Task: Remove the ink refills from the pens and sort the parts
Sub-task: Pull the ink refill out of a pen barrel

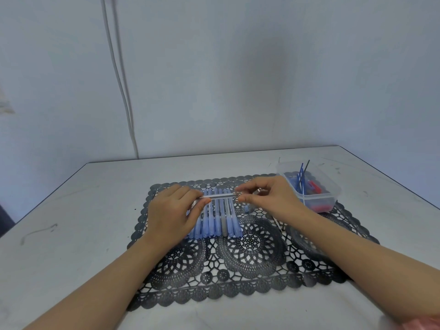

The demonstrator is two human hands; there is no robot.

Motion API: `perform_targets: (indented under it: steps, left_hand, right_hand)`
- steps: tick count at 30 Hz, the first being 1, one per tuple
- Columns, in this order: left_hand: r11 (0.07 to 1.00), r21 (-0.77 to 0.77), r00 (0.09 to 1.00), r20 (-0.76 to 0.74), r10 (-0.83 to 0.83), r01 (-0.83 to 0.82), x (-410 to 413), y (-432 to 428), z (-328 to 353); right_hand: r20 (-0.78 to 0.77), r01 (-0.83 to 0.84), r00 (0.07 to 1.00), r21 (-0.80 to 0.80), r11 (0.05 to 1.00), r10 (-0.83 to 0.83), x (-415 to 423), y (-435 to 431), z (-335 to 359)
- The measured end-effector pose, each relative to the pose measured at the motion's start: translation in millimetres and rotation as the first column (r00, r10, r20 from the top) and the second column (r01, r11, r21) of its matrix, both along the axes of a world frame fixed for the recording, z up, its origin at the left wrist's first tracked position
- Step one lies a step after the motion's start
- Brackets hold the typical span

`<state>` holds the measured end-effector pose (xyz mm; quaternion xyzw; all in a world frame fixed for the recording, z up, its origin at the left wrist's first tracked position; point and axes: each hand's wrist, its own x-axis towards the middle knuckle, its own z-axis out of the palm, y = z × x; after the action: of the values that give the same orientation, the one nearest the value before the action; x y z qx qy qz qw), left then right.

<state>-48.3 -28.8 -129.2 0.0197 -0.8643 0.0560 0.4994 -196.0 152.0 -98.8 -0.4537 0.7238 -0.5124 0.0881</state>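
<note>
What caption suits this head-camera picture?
Left hand and right hand hold one pen above more pens on a black mat.

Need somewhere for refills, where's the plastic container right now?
In the head view, the clear container sits at the right, on the mat's far corner, just beyond the right hand.

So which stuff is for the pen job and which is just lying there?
Job: held pen, pen row, tub, cap, left hand, right hand.
Lying about: mat, cable, table.
</note>
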Motion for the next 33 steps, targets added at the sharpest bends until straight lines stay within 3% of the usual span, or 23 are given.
perform_targets:
  steps: [4, 9, 16, 20, 23, 26, 33]
  left_hand:
    - [0.999, 0.018, 0.999, 0.001, 0.032, -0.032, 1, 0, 1]
    - [0.999, 0.030, 0.999, 0.010, 0.040, -0.040, 2, -1, 1]
    - [0.999, 0.026, 0.999, 0.020, 0.041, -0.041, 0, -3, -2]
    - [0.999, 0.022, 0.999, 0.016, 0.045, -0.045, -1, -2, -2]
    - [0.999, 0.023, 0.999, 0.002, 0.047, -0.047, -1, -1, -1]
    - [0.998, 0.028, 0.998, -0.017, 0.060, -0.060, -1, -1, -2]
    - [0.998, 0.014, 0.998, -0.026, 0.055, -0.055, 0, 2, 0]
  right_hand:
    - [-0.174, 0.104, 0.981, 0.108, 0.989, -0.084, -8, -1, -3]
    - [-0.473, 0.134, 0.880, 0.348, 0.928, 0.050, -8, -2, -8]
    - [-0.517, 0.131, 0.846, 0.435, 0.891, 0.128, -6, -3, -12]
    - [-0.405, 0.151, 0.914, 0.342, 0.928, 0.001, -4, -4, -8]
    - [-0.121, 0.139, 0.985, 0.148, 0.979, -0.121, 2, -3, -3]
    - [0.142, 0.109, 0.984, -0.036, 0.993, -0.103, 7, -1, 1]
    - [0.232, 0.062, 0.972, -0.110, 0.992, -0.035, 14, -4, 0]
